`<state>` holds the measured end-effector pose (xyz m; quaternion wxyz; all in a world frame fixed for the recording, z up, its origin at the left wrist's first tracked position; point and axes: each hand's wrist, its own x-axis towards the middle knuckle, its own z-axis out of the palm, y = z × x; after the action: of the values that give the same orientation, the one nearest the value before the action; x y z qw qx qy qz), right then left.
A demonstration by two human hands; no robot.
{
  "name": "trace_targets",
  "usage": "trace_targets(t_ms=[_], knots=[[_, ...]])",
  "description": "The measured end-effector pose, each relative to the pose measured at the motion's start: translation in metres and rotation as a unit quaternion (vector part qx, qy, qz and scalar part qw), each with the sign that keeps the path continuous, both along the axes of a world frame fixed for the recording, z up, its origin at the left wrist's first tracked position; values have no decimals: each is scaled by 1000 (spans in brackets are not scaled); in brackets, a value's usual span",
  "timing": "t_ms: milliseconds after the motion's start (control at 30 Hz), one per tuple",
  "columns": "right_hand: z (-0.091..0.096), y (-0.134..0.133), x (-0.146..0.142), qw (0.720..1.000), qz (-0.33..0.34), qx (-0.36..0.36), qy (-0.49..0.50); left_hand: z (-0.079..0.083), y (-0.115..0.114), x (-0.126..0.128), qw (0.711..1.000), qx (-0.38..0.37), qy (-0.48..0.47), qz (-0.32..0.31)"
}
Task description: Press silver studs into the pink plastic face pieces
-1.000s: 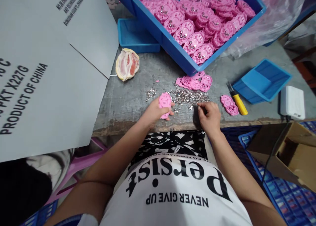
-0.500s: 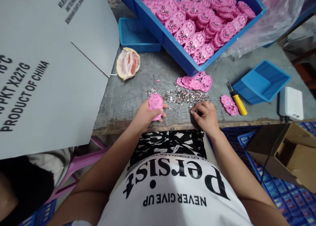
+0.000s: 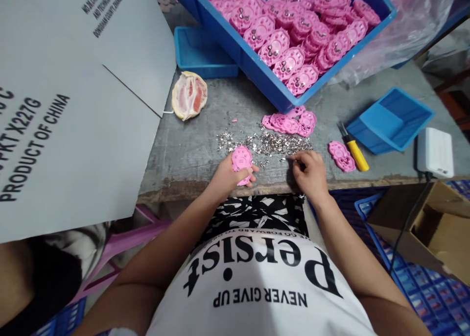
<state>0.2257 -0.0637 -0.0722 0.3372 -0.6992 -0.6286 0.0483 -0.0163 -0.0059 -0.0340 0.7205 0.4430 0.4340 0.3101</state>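
Where metal bits (image 3: 281,144) lie, grey worktop (image 3: 223,93), worn edge (image 3: 176,193), open carton (image 3: 394,228) nearby

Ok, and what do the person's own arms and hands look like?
The left hand and right hand wear no gloves, and no watch or bracelet shows at either wrist. The left forearm and right forearm are bare, with no cables or markings visible. A white and dark blue sliver by the left upper arm may be a sleeve.

By the left edge of the desk (image 3: 227,96), printed carton (image 3: 88,106) beside opened fruit (image 3: 190,96); at right front corner, white box (image 3: 436,151), perhaps a charger.
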Motion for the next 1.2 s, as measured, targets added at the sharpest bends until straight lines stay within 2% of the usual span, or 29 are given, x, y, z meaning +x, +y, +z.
trace_targets(t_ms=[300,467,633,933,1067,1200], knots=[[8,5,-8,995,27,-22,-98,-3,0,0,1000,3,-5,10],[5,2,2,998,46,-4,-49,-3,0,0,1000,1,-8,16],[3,-5,12,1000,10,24,-5,-5,1,-1,1000,1,-5,11],[7,-11,21,998,-56,19,14,-5,2,-2,1000,6,-6,6],[10,-12,21,998,-52,0,-19,-8,2,-3,1000,9,-11,4],[13,-6,12,994,-43,-32,-97,-7,2,-3,1000,10,-6,2]])
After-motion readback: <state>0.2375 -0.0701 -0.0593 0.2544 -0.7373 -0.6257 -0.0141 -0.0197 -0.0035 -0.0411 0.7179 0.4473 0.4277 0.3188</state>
